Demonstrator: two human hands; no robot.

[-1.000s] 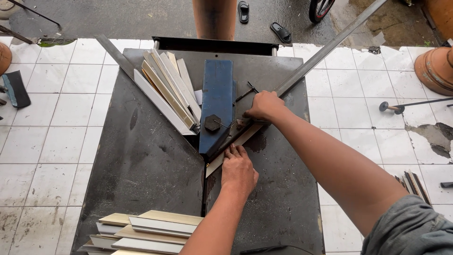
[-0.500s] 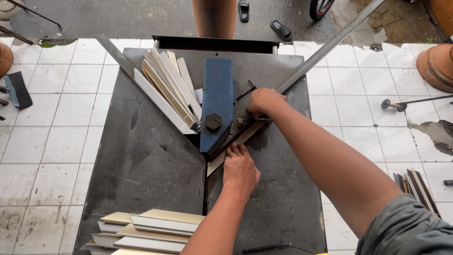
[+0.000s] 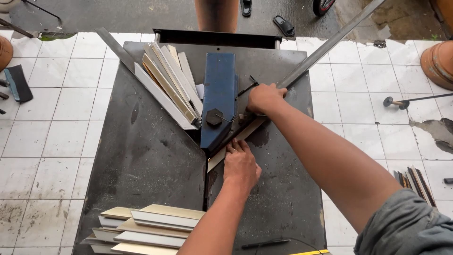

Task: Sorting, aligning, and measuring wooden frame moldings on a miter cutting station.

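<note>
On a dark metal saw table (image 3: pixel 151 156), a pale moulding strip (image 3: pixel 231 144) lies diagonally under the blue blade guard (image 3: pixel 218 99). My left hand (image 3: pixel 240 165) presses flat on the near end of that strip, fingers together. My right hand (image 3: pixel 264 98) grips the strip's far part beside the long metal fence (image 3: pixel 325 47). Several cut strips (image 3: pixel 170 85) lean against the left fence beside the guard.
A stack of cut moulding pieces (image 3: pixel 146 229) lies at the table's near left edge. A pen (image 3: pixel 266 243) rests near the front. More strips (image 3: pixel 415 182) lie on the tiled floor at right, clay pots (image 3: pixel 436 61) beyond. A person's leg (image 3: pixel 217 14) stands behind the table.
Both hands stay on the strip; the left hand has shifted slightly along it. The view has moved a little.
</note>
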